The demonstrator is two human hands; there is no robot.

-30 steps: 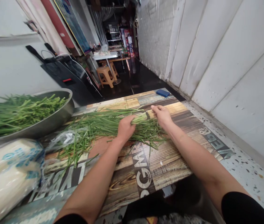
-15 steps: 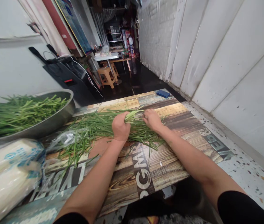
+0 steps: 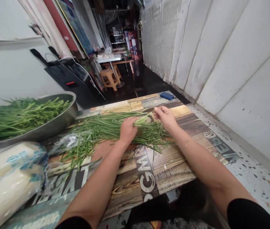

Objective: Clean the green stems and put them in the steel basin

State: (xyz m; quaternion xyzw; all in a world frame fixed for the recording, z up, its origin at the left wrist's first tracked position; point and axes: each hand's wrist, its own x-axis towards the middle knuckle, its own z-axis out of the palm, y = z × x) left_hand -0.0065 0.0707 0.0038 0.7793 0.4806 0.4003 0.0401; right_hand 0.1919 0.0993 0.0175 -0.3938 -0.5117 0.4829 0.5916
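My left hand (image 3: pixel 128 129) is closed round a small bunch of garlic chives (image 3: pixel 142 121), whose pale stem ends stick out to the right. Just beyond those ends, my right hand (image 3: pixel 165 117) is pinched, thumb against fingers; what it grips, if anything, is too small to make out. Both hands are above a loose pile of garlic chives (image 3: pixel 106 122) spread across the wood-patterned tabletop (image 3: pixel 173 159).
On the left, a large metal bowl (image 3: pixel 51 122) holds more green stalks, with a plastic-wrapped white package (image 3: pixel 11 175) before it. A crumpled clear bag (image 3: pixel 71 140) touches the pile. A blue box (image 3: pixel 166 95) lies by the far edge; stools (image 3: pixel 108 79) stand beyond.
My right hand has moved right, away from the stem ends. My left hand has shifted slightly right with the bunch still in it.
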